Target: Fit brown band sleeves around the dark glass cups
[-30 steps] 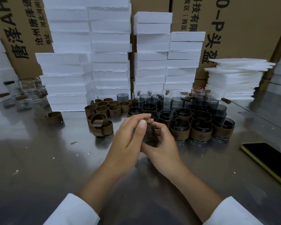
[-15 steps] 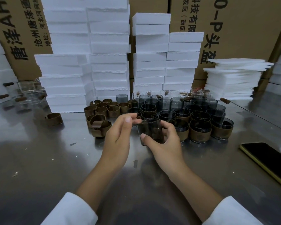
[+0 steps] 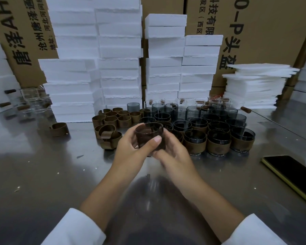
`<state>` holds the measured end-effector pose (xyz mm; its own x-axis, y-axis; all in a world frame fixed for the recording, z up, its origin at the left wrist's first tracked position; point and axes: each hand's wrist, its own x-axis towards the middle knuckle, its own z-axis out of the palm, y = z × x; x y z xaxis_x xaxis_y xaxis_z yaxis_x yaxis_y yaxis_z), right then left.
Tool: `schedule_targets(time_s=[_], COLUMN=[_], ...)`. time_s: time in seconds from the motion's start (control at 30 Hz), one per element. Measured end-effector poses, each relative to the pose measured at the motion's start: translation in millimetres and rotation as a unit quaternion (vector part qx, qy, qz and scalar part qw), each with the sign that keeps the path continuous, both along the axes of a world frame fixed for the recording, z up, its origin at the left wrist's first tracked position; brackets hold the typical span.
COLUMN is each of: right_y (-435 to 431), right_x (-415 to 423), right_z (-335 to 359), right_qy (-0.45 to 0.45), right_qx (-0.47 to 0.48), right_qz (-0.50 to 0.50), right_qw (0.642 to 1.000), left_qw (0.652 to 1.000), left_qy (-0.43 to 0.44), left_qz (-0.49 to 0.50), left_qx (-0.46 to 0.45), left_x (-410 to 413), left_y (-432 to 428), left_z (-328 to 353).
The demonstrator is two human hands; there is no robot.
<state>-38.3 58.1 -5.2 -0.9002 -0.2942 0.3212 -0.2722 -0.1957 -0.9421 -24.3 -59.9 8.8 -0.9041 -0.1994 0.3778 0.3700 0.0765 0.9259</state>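
Held above the grey metal table, a round dark glass cup sits in the closed grips of the left hand and right hand, its brown band sleeve apparently half-seated; next, press it level.

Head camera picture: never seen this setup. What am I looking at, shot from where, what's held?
No machine here: a person works bare-handed, and the single camera sits on their head, looking down. The left hand and right hand both grip one dark glass cup over a metal table. Behind it stand loose brown bands, banded cups and bare cups. White foam blocks and cardboard boxes are stacked at the back; a phone lies on the right.
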Motion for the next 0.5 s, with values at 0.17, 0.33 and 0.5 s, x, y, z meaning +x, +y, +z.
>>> schedule_targets(time_s=[0.17, 0.33, 0.5], right_y=[7.2, 11.8, 11.7], right_x=[-5.4, -6.3, -5.1], right_z=[6.4, 7.2, 8.7], right_qy=[-0.218, -0.277, -0.321], right_qx=[-0.092, -0.139, -0.18], right_qz=[-0.03, -0.023, -0.011], right_qw=[0.971, 0.95, 0.93], left_qw=[0.999, 0.996, 0.995], left_qy=[0.016, 0.013, 0.023], left_qz=[0.019, -0.005, -0.008], left_qx=[-0.025, -0.084, -0.092], left_x=[0.2, 1.5, 1.5], left_y=[-2.0, 4.4, 9.6], left_z=[-1.8, -6.9, -11.0])
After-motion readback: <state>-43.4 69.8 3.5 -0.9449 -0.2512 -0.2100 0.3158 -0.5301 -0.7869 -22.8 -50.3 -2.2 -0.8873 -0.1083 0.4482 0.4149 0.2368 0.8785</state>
